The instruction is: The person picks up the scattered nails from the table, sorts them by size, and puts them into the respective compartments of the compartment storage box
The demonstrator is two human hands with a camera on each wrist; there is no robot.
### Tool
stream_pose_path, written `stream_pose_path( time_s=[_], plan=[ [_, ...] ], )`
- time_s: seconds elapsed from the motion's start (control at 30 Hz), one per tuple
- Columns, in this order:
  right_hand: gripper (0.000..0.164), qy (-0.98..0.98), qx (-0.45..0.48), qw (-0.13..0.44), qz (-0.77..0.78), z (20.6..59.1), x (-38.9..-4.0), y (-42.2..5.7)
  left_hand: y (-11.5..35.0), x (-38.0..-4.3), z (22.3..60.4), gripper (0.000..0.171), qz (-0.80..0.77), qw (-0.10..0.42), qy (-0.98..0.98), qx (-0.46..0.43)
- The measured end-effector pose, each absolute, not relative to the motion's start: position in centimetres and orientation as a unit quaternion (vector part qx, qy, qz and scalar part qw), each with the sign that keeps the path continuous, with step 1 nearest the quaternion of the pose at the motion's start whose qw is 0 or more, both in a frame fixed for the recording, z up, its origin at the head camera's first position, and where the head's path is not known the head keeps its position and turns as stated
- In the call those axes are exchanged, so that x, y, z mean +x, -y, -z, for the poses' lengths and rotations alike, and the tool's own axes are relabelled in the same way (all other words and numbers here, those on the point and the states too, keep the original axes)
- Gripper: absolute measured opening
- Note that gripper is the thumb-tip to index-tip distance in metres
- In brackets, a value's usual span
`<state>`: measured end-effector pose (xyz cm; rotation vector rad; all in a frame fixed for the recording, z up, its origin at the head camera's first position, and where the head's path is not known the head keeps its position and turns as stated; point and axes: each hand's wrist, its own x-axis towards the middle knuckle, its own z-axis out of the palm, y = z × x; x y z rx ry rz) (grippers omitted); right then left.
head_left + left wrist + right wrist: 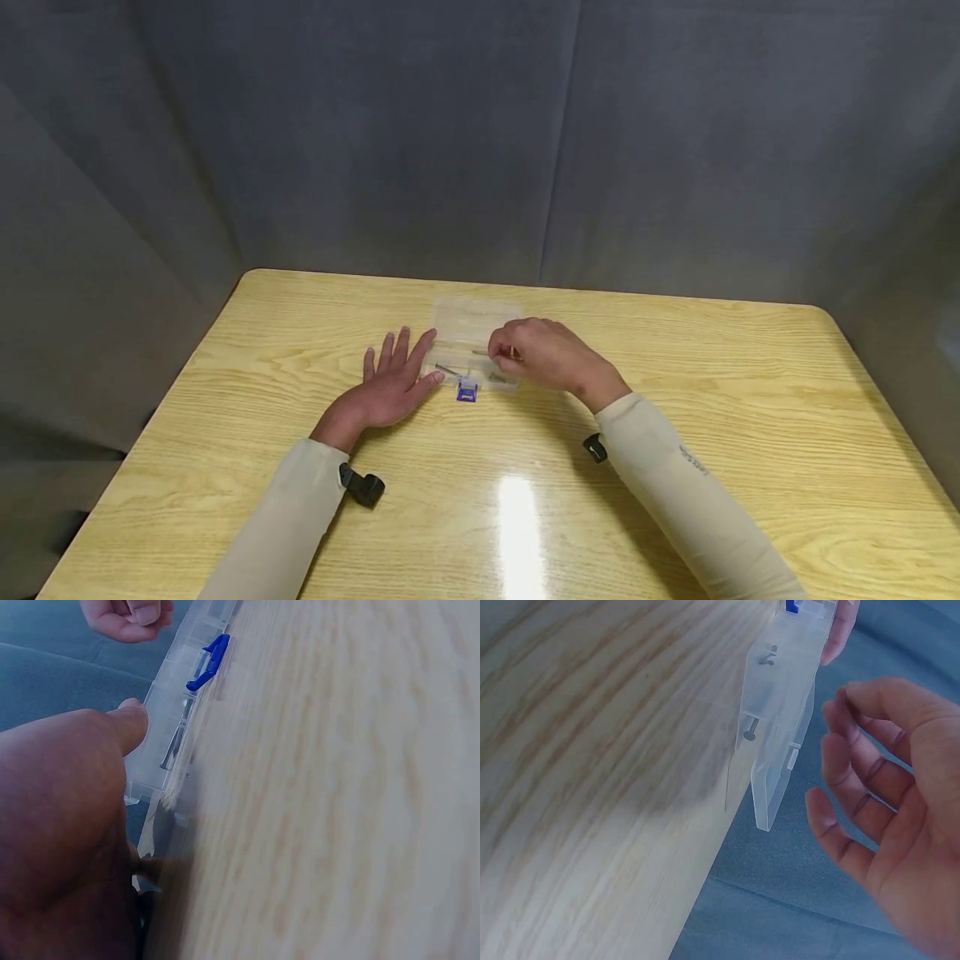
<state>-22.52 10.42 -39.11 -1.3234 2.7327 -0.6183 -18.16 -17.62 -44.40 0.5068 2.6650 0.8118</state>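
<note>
A clear plastic box [454, 358] stands on the table with its lid [477, 317] folded back and its blue latch [467, 392] hanging at the front. Long screws [750, 729] and a few small screws [767, 655] lie in its compartments. My left hand [392, 389] spreads its fingers at the box's left end, the thumb resting at the front corner. Over the right side of the box is my right hand [546, 352], fingers curled, thumb and index fingertips together. Whether they pinch something small, I cannot tell; nothing sticks out from them in the wrist views.
The wood-grain table [675, 467] extends around the box, with its far edge a short way behind the lid. A dark curtain [390, 150] hangs behind and beside the table. Black straps [363, 486] sit at both wrists, over light sleeves.
</note>
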Motion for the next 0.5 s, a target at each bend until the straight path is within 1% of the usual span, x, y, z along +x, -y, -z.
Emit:
stream_pose_path(
  time_s=[0.23,0.43,0.5],
  plan=[
    [0.017,-0.884,-0.422,0.016,0.199,39.2,-22.0,-10.9,17.6,-18.2,44.6,0.070,-0.286,0.152,-0.929,0.180],
    [0.008,-0.890,-0.412,0.019,0.196,39.5,-21.3,-11.8,17.6,-18.3,44.7,0.070,-0.291,0.155,-0.926,0.185],
    [0.008,-0.891,-0.409,0.018,0.195,39.6,-21.2,-12.2,17.6,-18.3,44.7,0.070,-0.292,0.156,-0.925,0.185]
  ],
)
